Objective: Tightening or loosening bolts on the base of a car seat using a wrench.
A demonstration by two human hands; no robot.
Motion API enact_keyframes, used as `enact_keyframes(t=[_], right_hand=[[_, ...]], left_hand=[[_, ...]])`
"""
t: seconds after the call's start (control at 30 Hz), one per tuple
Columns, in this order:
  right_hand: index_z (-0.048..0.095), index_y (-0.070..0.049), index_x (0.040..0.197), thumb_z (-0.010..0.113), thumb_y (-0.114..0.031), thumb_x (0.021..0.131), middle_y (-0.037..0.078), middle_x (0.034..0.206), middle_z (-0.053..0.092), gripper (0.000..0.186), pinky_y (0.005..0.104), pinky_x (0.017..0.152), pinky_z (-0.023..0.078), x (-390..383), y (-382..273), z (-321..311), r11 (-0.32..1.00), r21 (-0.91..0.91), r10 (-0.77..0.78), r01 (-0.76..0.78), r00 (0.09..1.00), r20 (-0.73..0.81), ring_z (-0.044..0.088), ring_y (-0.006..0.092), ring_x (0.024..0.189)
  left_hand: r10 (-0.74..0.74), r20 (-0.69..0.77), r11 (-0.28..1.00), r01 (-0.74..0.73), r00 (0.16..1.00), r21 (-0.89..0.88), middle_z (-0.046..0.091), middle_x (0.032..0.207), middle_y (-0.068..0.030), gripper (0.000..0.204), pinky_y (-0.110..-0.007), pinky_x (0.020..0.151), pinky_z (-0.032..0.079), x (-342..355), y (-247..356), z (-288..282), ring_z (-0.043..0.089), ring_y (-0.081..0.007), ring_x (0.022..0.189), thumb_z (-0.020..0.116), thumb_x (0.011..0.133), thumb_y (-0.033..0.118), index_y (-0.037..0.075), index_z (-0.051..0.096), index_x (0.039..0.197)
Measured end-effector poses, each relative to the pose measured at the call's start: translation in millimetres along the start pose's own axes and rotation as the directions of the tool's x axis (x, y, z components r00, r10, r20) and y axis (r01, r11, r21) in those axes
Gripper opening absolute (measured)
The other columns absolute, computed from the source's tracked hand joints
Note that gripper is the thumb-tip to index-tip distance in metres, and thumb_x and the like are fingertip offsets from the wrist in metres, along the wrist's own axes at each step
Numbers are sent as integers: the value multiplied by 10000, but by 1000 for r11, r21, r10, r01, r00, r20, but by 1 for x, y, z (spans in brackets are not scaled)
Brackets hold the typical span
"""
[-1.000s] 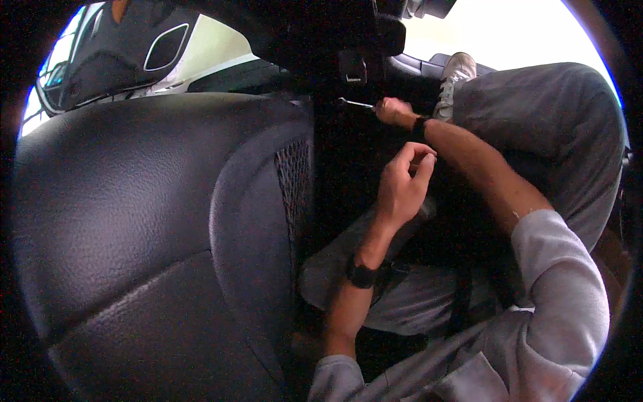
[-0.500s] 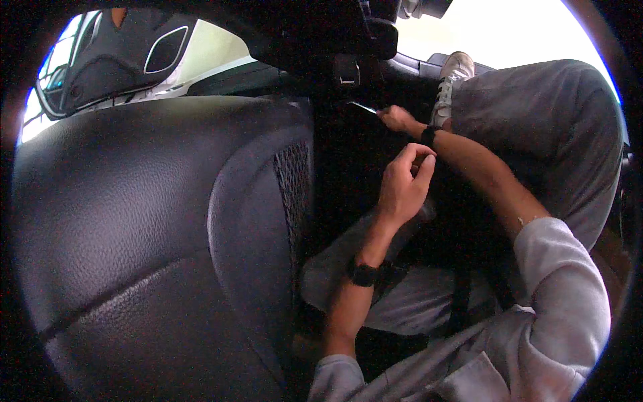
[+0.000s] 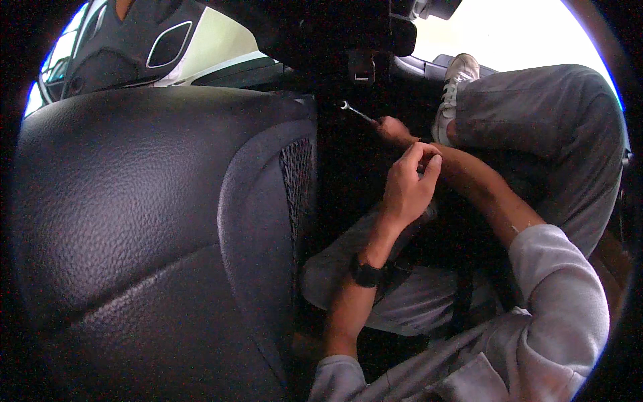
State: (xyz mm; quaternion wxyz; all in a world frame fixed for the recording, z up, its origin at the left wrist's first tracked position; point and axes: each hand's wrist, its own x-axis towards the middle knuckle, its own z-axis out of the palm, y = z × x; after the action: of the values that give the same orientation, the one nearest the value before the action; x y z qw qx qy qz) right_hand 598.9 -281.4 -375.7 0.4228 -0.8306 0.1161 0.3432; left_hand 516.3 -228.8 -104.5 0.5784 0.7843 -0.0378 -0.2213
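My right hand is closed around one end of a thin, shiny metal wrench. Its bright head points up and to the left, over the dark footwell. In front of my right forearm, my left hand is raised with its fingers curled and the thumb brought near the fingertips. Whether a small thing sits in that pinch is not clear. The left hand is apart from the wrench and hides part of the right wrist. A dark band goes round my left wrist.
A black leather seat back with a mesh pocket fills the left side. My bent leg and light shoe stand at the right. At the upper left is an open car door. The footwell is very dark.
The wrench has turned, so its head now shows plainly. My right hand has come slightly nearer, and the left now overlaps the right wrist. The whole view has shifted a little.
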Motion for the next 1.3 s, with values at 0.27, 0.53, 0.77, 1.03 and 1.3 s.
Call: enact_keyframes(t=[0.27, 0.53, 0.77, 1.03, 1.3], right_hand=[[683, -38, 933, 500, -448, 913, 214, 965, 676, 450, 479, 763, 501, 4, -1, 37, 985, 167, 56, -45, 997, -60, 661, 376, 885], [639, -17, 983, 427, -429, 958, 210, 946, 665, 464, 489, 779, 481, -28, -32, 36, 977, 108, 194, -184, 977, -89, 638, 379, 925], [700, -44, 936, 537, -312, 897, 163, 920, 699, 317, 433, 737, 524, -12, -24, 22, 976, 20, 218, -218, 976, -1, 679, 342, 861], [697, -58, 927, 513, -353, 887, 179, 916, 689, 350, 454, 726, 534, 17, 7, -17, 966, -242, -82, 91, 996, 47, 679, 347, 837], [679, -38, 879, 552, -458, 860, 192, 883, 679, 440, 435, 701, 529, 48, -37, -62, 812, -541, -313, 220, 946, -85, 665, 340, 856]], left_hand=[[2, 14, 1000, -2, 1000, -5, 665, 925, -123, 222, -321, 757, 479, 2, -6, 10, 635, -210, 833, 551, 923, 231, 35, 606, 1012], [9, 7, 1000, -9, 1000, -6, 664, 908, -118, 225, -312, 766, 481, 3, -3, 4, 641, -199, 844, 551, 924, 233, 36, 608, 1017], [19, -5, 1000, -19, 1000, -7, 667, 925, -128, 220, -318, 776, 483, 2, -2, 7, 646, -203, 863, 552, 921, 226, 34, 608, 1011], [19, 4, 1000, -19, 1000, 4, 657, 898, -115, 207, -316, 739, 478, 2, -6, 9, 623, -196, 801, 561, 916, 215, 35, 610, 1006], [-15, -22, 997, 17, 1000, 79, 653, 914, -113, 207, -317, 744, 472, 0, -13, -4, 612, -193, 816, 570, 912, 207, 27, 608, 1008]])
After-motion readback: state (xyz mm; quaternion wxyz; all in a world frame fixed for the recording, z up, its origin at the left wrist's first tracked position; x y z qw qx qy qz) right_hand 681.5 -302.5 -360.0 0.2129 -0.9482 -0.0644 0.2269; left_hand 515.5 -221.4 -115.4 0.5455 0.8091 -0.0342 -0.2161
